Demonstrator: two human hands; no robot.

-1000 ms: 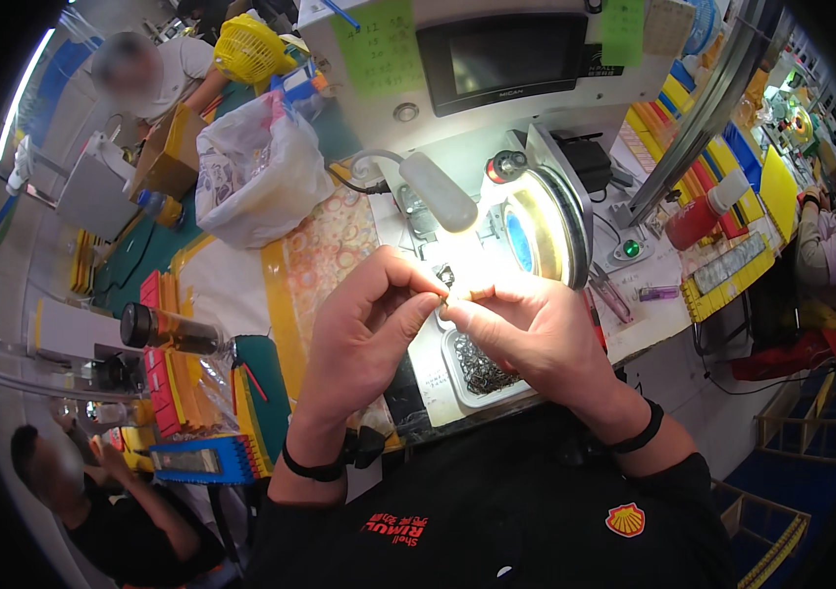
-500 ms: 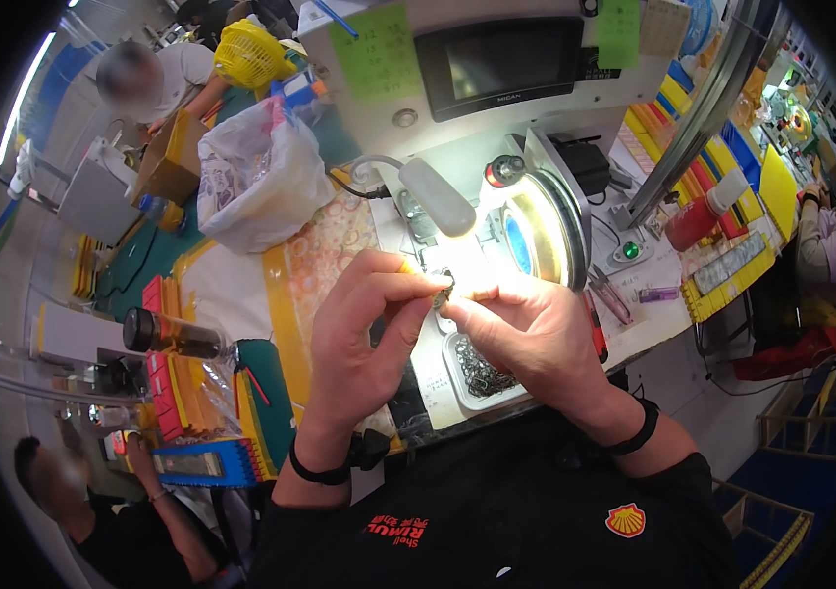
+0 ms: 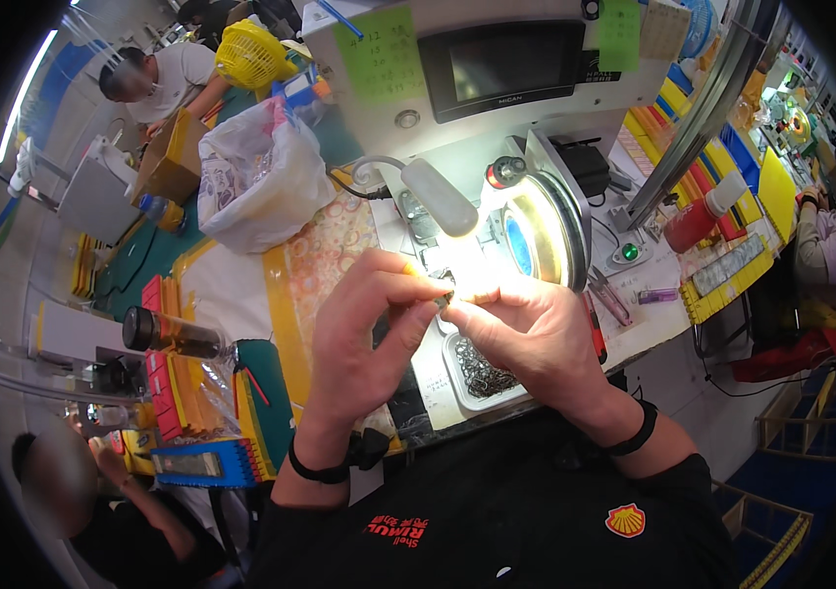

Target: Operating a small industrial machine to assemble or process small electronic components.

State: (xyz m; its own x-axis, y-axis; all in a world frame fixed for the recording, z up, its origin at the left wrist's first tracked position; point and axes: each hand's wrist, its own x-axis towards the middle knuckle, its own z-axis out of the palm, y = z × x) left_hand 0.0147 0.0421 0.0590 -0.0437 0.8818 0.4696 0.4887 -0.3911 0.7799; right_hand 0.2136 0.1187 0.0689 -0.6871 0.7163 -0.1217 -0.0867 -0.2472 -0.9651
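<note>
My left hand and my right hand meet under the bright light, thumbs and fingertips pinched together. Between them is a small dark metallic piece, mostly covered by the fingers; its kind is too small to tell. Both hands are closed on it. Just below, partly behind my right hand, sits a white tray with a heap of small dark, thin metal pieces. The head of a small lamp hangs just beyond my fingers, beside a glowing round ring on the machine.
A machine with a dark screen stands at the back. Left of my hands are a bag-lined bin and a dark-capped clear bottle. Tweezers, a red bottle and a metal post are to the right. Co-workers sit on both sides.
My hands stay almost in place, with the small piece turned slightly between the fingertips. At the lower left, a co-worker's hand has risen toward the head.
</note>
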